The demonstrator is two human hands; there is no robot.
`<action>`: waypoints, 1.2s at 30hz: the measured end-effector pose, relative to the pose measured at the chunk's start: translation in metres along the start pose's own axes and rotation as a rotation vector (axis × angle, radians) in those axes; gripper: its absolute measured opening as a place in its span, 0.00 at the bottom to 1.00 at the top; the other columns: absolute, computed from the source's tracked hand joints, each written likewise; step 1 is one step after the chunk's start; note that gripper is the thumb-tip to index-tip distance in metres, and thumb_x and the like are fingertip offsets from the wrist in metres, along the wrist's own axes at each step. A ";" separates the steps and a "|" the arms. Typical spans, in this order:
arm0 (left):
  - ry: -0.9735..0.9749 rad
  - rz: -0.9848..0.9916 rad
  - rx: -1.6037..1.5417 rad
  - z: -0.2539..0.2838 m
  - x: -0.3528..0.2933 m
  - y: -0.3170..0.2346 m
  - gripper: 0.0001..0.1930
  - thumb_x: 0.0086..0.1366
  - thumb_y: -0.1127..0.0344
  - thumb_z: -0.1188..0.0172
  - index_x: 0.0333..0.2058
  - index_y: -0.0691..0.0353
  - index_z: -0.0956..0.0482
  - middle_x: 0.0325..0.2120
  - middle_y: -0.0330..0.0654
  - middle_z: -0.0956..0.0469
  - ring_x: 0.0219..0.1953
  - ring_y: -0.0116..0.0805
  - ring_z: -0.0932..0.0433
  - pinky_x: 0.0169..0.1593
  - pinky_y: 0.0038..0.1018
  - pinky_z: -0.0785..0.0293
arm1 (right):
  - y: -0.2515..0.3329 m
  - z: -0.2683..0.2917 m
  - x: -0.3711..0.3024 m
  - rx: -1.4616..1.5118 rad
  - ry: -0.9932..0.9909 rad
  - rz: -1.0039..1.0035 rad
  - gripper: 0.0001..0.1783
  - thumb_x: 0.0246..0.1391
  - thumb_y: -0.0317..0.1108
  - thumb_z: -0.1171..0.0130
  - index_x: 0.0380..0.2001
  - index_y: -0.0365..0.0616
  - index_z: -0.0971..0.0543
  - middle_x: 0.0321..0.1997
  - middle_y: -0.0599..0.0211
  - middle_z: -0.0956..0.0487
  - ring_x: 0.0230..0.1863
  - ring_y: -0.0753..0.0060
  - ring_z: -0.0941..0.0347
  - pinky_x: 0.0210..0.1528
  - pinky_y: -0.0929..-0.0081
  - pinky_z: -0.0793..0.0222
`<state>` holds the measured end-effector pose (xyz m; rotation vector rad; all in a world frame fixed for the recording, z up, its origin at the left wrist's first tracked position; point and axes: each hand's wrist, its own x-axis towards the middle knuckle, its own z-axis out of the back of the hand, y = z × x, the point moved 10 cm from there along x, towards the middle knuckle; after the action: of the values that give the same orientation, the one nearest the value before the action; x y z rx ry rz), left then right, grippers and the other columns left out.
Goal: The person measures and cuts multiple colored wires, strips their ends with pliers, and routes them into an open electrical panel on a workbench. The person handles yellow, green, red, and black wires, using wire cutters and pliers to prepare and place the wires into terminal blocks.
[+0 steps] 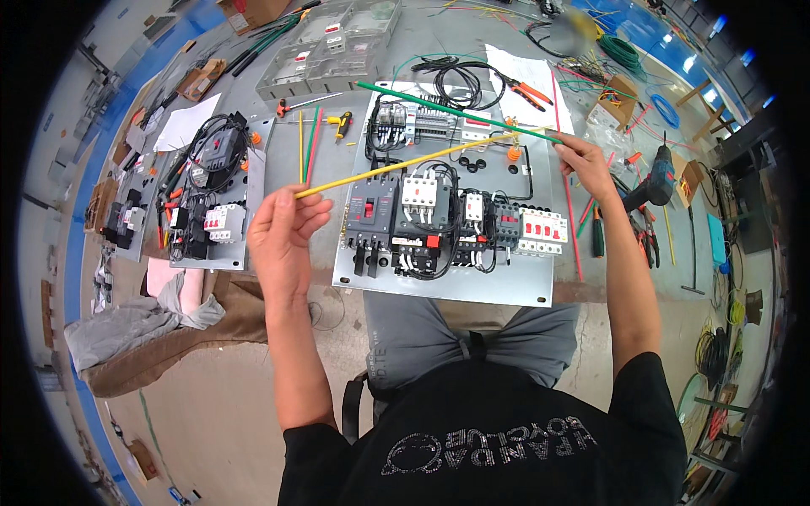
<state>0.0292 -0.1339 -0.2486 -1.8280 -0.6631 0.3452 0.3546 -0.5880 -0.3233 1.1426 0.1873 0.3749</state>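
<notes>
My left hand (285,226) pinches the near end of a thin yellow tube (413,162) between thumb and fingers. That tube slants up to the right over an electrical mounting plate (515,288), its far end close to my right fingertips. Closed on the right end of a green tube (447,110) is my right hand (584,164); the green tube stretches to the upper left and crosses above the plate's far part. Beneath both tubes the plate carries a black circuit breaker (369,207), a white-topped contactor (419,193), and a row of small breakers with red switches (542,228).
A second wired plate (224,261) lies at the left. Beyond the main plate are clear-lidded boxes (333,51), coiled black cable (451,80) and orange-handled pliers (529,94). A yellow-handled screwdriver (342,125) lies left of it, a cordless drill (656,179) right.
</notes>
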 end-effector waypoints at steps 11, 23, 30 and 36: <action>-0.170 0.014 -0.212 0.069 -0.047 0.058 0.15 0.79 0.62 0.45 0.50 0.71 0.22 0.39 0.50 0.15 0.40 0.39 0.12 0.44 0.30 0.13 | 0.015 0.020 0.056 -0.361 -0.250 -0.079 0.22 0.62 0.40 0.32 0.57 0.45 0.16 0.43 0.64 0.14 0.33 0.79 0.20 0.34 0.77 0.24; -0.186 0.126 -0.101 0.077 -0.062 0.104 0.14 0.77 0.66 0.44 0.49 0.73 0.20 0.39 0.54 0.15 0.39 0.45 0.12 0.46 0.36 0.13 | 0.180 -0.222 0.028 -0.477 0.693 0.550 0.17 0.64 0.39 0.37 0.50 0.40 0.15 0.46 0.54 0.14 0.48 0.52 0.19 0.54 0.62 0.25; -0.076 0.182 0.098 0.066 -0.062 0.107 0.10 0.75 0.70 0.41 0.47 0.72 0.19 0.36 0.49 0.15 0.35 0.35 0.14 0.41 0.30 0.16 | 0.156 -0.237 0.055 -0.384 0.902 0.224 0.11 0.63 0.35 0.33 0.41 0.38 0.13 0.34 0.67 0.17 0.36 0.74 0.24 0.41 0.72 0.28; 0.105 0.472 0.181 0.054 -0.052 0.127 0.07 0.73 0.71 0.39 0.42 0.69 0.17 0.29 0.42 0.16 0.30 0.27 0.18 0.36 0.24 0.20 | 0.153 -0.250 0.072 -0.465 0.888 0.234 0.14 0.62 0.38 0.32 0.39 0.34 0.15 0.29 0.70 0.20 0.33 0.78 0.28 0.37 0.73 0.30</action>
<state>-0.0064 -0.1531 -0.3906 -1.7996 -0.1146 0.5948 0.3078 -0.2922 -0.2824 0.4750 0.7047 1.0662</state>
